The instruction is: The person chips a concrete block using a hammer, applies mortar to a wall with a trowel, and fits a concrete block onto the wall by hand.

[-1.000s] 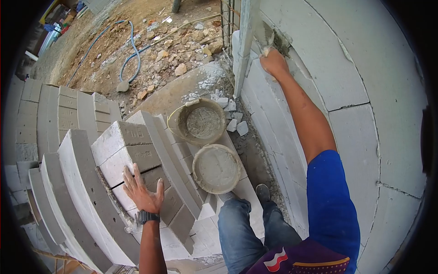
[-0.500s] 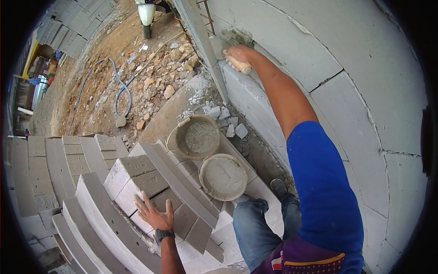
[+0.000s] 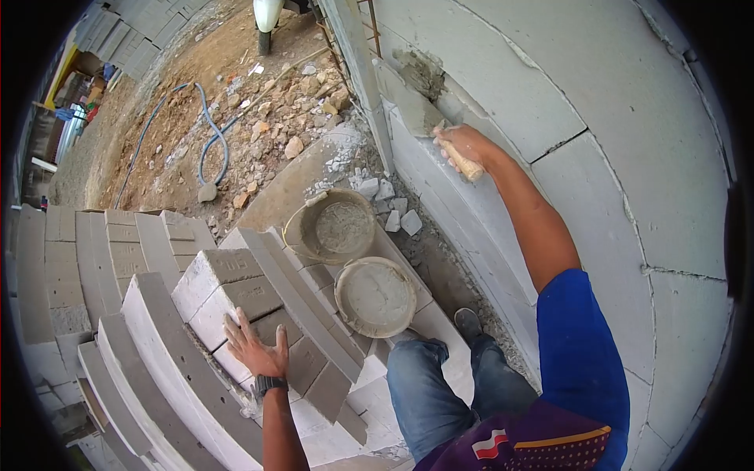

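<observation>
My right hand (image 3: 470, 146) is closed round the wooden handle of a trowel (image 3: 462, 160), near the ledge beside the block wall (image 3: 581, 196). The trowel's blade (image 3: 415, 108) points up and left, toward a patch of wet mortar (image 3: 422, 72) on the wall. With fingers spread, my left hand (image 3: 258, 350) lies on a stack of pale blocks (image 3: 228, 292). Between my hands stand two buckets: one (image 3: 339, 226) holds grey mortar, and the nearer one (image 3: 375, 298) is filled with a smoother grey mix.
More blocks (image 3: 67, 267) are stacked at the left. A metal post (image 3: 357, 78) rises by the wall's end. Broken block pieces (image 3: 385, 200) lie beyond the buckets. A blue hose (image 3: 206, 141) crosses the rubble, and a vehicle's wheel (image 3: 265, 41) shows at the top.
Since the half-second-old frame, my right hand has drawn the trowel back along the ledge, away from the post, uncovering its blade. My left hand stays on the blocks. The view has shifted slightly.
</observation>
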